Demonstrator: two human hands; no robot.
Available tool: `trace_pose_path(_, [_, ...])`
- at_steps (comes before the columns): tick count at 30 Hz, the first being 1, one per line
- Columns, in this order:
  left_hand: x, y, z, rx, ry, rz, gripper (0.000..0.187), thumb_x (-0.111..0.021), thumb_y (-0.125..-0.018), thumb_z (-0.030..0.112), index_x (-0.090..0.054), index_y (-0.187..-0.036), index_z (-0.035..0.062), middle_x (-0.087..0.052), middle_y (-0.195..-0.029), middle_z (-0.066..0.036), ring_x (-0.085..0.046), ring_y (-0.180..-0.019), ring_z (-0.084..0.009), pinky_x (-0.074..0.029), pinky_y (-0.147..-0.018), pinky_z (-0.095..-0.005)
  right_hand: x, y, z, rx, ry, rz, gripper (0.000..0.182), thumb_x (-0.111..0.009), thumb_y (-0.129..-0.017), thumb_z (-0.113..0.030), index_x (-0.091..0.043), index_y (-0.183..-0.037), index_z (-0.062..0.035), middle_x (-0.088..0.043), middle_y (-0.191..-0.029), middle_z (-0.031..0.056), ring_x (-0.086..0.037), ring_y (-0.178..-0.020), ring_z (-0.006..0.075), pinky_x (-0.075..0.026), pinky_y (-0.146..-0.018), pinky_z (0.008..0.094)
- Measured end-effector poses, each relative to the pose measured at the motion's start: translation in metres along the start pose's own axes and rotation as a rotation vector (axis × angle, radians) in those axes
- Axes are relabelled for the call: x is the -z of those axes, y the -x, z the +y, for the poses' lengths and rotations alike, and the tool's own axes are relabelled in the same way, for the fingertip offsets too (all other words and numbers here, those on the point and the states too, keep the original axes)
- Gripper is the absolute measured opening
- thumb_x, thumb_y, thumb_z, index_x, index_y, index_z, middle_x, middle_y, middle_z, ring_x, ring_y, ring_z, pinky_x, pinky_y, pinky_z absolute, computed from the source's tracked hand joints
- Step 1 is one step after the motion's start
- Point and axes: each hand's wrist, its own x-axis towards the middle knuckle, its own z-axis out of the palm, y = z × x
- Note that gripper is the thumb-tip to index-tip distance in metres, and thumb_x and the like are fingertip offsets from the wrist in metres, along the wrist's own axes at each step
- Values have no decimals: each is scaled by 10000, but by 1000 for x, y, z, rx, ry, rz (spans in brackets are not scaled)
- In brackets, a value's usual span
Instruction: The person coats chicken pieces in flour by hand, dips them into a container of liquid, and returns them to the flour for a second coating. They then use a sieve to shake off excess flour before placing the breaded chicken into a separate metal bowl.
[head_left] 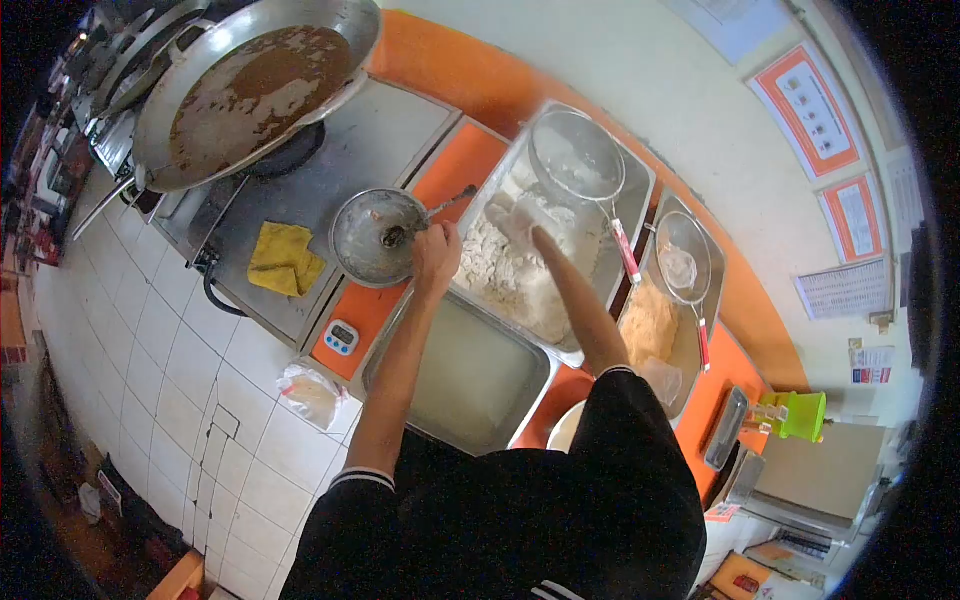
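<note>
My left hand (437,256) is closed at the right rim of a round metal bowl (352,232). What its fingers grip is hidden. A dark lump (393,237) shows inside the bowl, and a utensil handle (452,201) sticks out past the rim. My right hand (518,222), whitened with flour, reaches into the flour (500,262) in a deep metal tray (572,352). Its fingers are blurred and merge with the flour. Near the tray's far end, above this hand, rests a round wire sieve (578,155) with a red handle.
A large wok (362,88) with brown oil stands on the stove at upper left. Nearby lie a yellow cloth (284,260) and a timer (341,337). A tray of cloudy liquid (470,370) is close to my body. Another sieve (685,258) sits over orange powder (648,325).
</note>
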Motion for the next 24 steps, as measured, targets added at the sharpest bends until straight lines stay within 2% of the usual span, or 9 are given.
trace_pose_path(3, [3,-3,1,44,18,-49,457,-421,-878,277,-611,-654,-73,-568,-655,-310,-597,-659,-450,-477,-640,-504,-22,25,-30,29,90,72,261,-542,-858,-196,-617,-1056,-42,-633,-1004,22,-563,-850,163,-464,-755,335])
trace_pose_path(5, [1,-6,-1,53,22,-46,456,-421,-878,279,-611,-655,-71,-569,-659,-309,-596,-660,-451,-476,-640,-504,-17,36,-29,60,-225,-115,277,-530,-864,-243,-619,-1034,-43,-631,-1017,32,-574,-881,187,-463,-758,344])
trace_pose_path(8, [-5,2,-5,43,14,-16,451,-419,-878,278,-613,-658,-65,-573,-664,-303,-595,-664,-452,-475,-646,-505,-18,40,-35,58,-352,-184,309,-495,-868,-296,-630,-1010,-56,-613,-1087,60,-570,-978,200,-454,-812,339])
trace_pose_path(10, [-7,-4,-9,30,3,-34,448,-418,-878,279,-616,-662,-60,-576,-668,-299,-595,-672,-454,-475,-657,-505,-38,51,-47,36,565,-283,358,-480,-860,-326,-608,-1080,-75,-587,-1137,80,-568,-989,214,-448,-837,335])
trace_pose_path(13, [-1,-1,-1,24,6,14,451,-417,-879,281,-618,-669,-64,-576,-666,-297,-593,-670,-455,-474,-657,-504,-57,83,-48,536,1027,89,412,-472,-837,-367,-533,-1204,-190,-551,-1182,96,-573,-935,247,-470,-784,365])
trace_pose_path(14, [-4,-4,-2,23,11,0,450,-418,-879,279,-619,-671,-66,-576,-666,-298,-593,-668,-455,-473,-657,-503,-62,91,-42,588,1029,228,400,-473,-836,-373,-527,-1198,-211,-554,-1169,91,-575,-911,258,-475,-758,377])
trace_pose_path(16, [-7,-4,-8,34,19,-45,449,-419,-878,277,-620,-677,-70,-574,-664,-300,-592,-664,-455,-473,-656,-502,-66,105,-24,543,964,212,391,-484,-828,-387,-522,-1188,-240,-558,-1153,87,-579,-887,274,-481,-724,396])
trace_pose_path(21, [2,-1,2,5,9,-32,448,-421,-877,272,-618,-677,-77,-571,-660,-305,-594,-662,-452,-474,-653,-499,-53,86,-52,187,854,-217,490,-544,-782,-419,-498,-1237,-241,-549,-1164,116,-585,-896,286,-481,-689,421])
trace_pose_path(24, [1,-2,1,7,14,-14,447,-422,-878,271,-618,-679,-78,-570,-657,-306,-597,-666,-448,-472,-652,-500,-47,68,-62,49,914,-388,559,-565,-775,-396,-456,-1295,-222,-525,-1212,138,-574,-974,283,-476,-779,400])
